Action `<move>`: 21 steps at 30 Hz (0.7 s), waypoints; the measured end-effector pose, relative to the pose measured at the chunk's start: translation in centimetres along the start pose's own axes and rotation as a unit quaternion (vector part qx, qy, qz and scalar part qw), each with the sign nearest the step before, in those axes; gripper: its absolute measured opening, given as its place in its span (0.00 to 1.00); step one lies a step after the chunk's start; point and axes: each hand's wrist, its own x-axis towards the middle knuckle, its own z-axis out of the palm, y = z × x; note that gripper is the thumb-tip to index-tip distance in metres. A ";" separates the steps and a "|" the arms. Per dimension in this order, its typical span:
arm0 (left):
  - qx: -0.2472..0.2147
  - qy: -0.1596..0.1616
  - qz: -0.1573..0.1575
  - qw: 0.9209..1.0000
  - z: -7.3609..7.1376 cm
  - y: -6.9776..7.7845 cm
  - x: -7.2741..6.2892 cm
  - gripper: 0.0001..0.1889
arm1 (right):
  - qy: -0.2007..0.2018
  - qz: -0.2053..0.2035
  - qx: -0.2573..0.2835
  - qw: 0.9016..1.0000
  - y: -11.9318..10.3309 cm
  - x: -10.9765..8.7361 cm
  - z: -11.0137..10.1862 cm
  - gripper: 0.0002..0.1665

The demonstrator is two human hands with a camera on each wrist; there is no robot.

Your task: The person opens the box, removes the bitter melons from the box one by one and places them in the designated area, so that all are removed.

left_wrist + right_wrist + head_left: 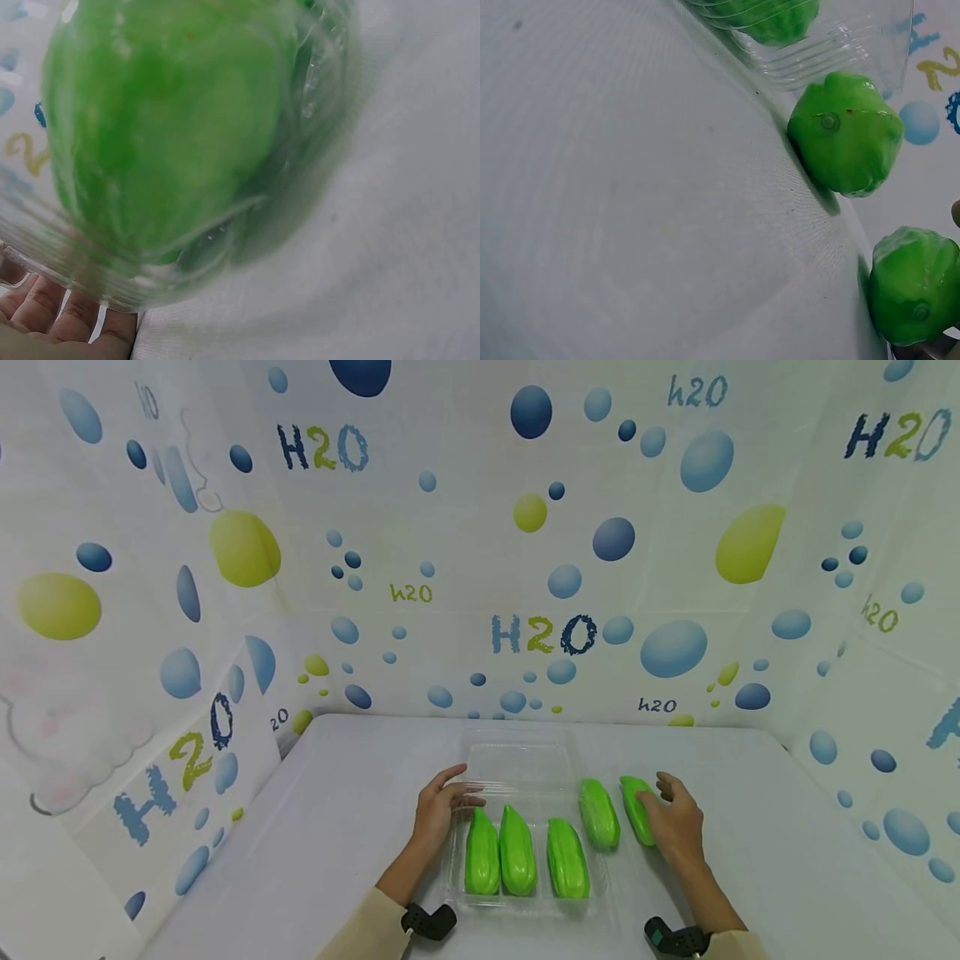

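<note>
1. Progress: three green gourd-shaped pieces (517, 852) lie in the clear container (536, 906); two are outside it. You appear somewhat past halfway. The lid (517, 764) lies folded back, not yet closed.
2. Inside, the left and middle pieces lie side by side; a gap separates them from the right one.
3. Outside, the nearer piece (600, 814) rests on the bench (360, 793) just beside the container's right wall; the outermost piece (633, 791) lies further right.
4. Your right hand (678, 822) is at the outermost piece, thumb over it, fingers spread and not closed round it.
5. Your left hand (437, 814) is at the container's left edge; whether it pinches the wall, you cannot tell.
6. Materials: glossy, lobed pieces, one showing a thin seam; thin, ribbed, transparent container, apparently plastic; white, finely textured bench covering.
</note>
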 end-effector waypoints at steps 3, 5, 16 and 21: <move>0.001 0.002 0.001 1.000 -0.1 -0.7 0.4 0.22 | 0.003 -0.004 -0.001 1.000 0.1 0.1 0.0 0.36; 0.001 0.005 0.003 1.000 -0.2 -1.4 0.7 0.22 | 0.008 -0.007 -0.002 1.000 -0.1 0.1 0.0 0.36; -0.008 -0.003 -0.008 1.000 0.4 0.8 -0.5 0.22 | 0.043 -0.023 0.007 0.999 -2.3 -0.1 -0.3 0.34; -0.007 -0.003 -0.008 1.000 0.4 0.3 -0.3 0.22 | 0.039 -0.037 0.024 0.998 -3.4 -0.4 -0.2 0.33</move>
